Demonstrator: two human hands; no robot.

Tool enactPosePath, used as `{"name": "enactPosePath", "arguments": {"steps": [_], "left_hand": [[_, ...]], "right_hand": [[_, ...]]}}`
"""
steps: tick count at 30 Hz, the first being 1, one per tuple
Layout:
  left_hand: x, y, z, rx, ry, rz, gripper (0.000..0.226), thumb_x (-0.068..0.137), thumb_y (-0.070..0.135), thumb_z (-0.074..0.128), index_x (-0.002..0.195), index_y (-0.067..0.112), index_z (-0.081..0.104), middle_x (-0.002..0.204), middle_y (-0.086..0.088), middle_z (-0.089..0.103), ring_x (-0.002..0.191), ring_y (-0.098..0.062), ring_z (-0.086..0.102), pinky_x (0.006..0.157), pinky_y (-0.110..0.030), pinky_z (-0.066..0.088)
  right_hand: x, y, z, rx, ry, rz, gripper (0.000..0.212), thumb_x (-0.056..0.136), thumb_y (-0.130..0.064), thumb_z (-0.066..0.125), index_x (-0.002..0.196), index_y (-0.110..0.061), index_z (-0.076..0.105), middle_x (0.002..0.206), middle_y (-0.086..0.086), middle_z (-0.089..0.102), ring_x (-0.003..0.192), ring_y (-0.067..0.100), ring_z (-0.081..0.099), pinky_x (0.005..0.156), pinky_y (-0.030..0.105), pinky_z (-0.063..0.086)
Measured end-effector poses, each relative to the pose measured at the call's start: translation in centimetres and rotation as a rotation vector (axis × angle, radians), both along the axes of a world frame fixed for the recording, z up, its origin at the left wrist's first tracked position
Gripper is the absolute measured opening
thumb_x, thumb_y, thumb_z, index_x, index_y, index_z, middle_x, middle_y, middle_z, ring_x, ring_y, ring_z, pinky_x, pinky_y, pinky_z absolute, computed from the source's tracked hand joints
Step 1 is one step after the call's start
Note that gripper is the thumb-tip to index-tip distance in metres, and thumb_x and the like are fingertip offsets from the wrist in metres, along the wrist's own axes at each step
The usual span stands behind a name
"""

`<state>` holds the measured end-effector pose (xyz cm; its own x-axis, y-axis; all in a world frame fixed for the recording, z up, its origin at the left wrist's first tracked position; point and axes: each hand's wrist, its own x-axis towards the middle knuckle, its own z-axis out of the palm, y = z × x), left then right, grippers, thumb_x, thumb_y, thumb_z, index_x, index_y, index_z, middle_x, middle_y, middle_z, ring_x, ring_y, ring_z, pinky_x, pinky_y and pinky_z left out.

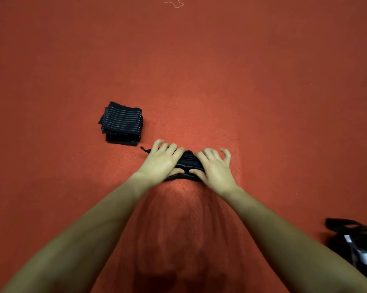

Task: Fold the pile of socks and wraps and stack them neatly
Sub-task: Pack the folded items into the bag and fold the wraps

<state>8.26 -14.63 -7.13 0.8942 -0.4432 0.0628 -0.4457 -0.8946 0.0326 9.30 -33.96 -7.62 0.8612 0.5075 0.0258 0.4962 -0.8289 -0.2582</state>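
A dark wrap with thin pale stripes point(188, 160) lies bunched on the red carpet, mostly covered by both hands. My left hand point(161, 160) grips its left end, thumb tucked under the near edge. My right hand point(214, 168) grips its right end the same way, outer fingers lifted. A loose thread sticks out past the left hand. Up and to the left, apart from the hands, sits a neat stack of folded dark striped wraps point(121, 123).
Red carpet point(263, 81) fills the whole view. A black bag with straps point(356, 244) lies at the lower right, beside my right forearm. A pale bit of string point(175, 4) lies far off at the top edge.
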Motion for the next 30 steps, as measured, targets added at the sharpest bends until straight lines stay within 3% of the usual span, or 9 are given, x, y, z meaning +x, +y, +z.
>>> {"name": "enactPosePath", "arguments": {"steps": [4,9,15,21,30], "left_hand": [[-0.7,-1.4,2.1,-0.027,-0.105,-0.027,0.059,0.065,0.051,0.076,0.107,0.011,0.067,0.086,-0.002,0.064,0.089,-0.03,0.064,0.091,-0.046,0.027],[-2.2,-5.6,5.9,-0.037,-0.175,-0.089,0.057,0.07,0.056,0.069,0.11,0.015,0.066,0.088,0.002,0.066,0.099,-0.032,0.062,0.09,-0.046,0.026],[-3.8,-13.0,9.8,-0.064,-0.198,-0.177,0.06,0.082,0.062,0.039,0.114,0.019,0.066,0.092,0.006,0.067,0.102,-0.03,0.061,0.09,-0.045,0.026],[-3.9,-24.6,13.5,-0.114,-0.231,-0.304,0.058,0.081,0.062,0.04,0.114,0.019,0.063,0.093,0.006,0.066,0.097,-0.027,0.061,0.088,-0.043,0.025],[-4.2,-46.9,17.4,-0.261,-0.196,-0.5,0.054,0.082,0.064,0.045,0.116,0.025,0.06,0.099,0.005,0.063,0.103,-0.026,0.052,0.086,-0.039,0.021]], "right_hand": [[-1.6,-2.1,1.9,0.034,-0.086,-0.067,0.045,0.082,-0.05,0.049,0.109,-0.016,0.061,0.095,0.001,0.061,0.097,0.023,0.063,0.096,0.041,0.018],[-4.6,-6.4,5.5,0.04,-0.131,-0.165,0.048,0.082,-0.052,0.047,0.11,-0.015,0.059,0.101,0.005,0.063,0.101,0.024,0.063,0.096,0.041,0.019],[-8.0,-14.5,9.6,0.025,-0.223,-0.218,0.051,0.087,-0.053,0.043,0.115,-0.014,0.06,0.106,0.006,0.064,0.112,0.023,0.06,0.097,0.042,0.018],[-10.8,-25.5,12.7,0.084,-0.316,-0.348,0.045,0.089,-0.052,0.046,0.118,-0.018,0.053,0.106,0.003,0.063,0.116,0.022,0.056,0.099,0.043,0.017],[-15.8,-45.5,16.1,0.164,-0.434,-0.657,0.039,0.089,-0.05,0.05,0.11,-0.02,0.063,0.095,-0.005,0.063,0.118,0.016,0.047,0.1,0.04,0.013]]}}
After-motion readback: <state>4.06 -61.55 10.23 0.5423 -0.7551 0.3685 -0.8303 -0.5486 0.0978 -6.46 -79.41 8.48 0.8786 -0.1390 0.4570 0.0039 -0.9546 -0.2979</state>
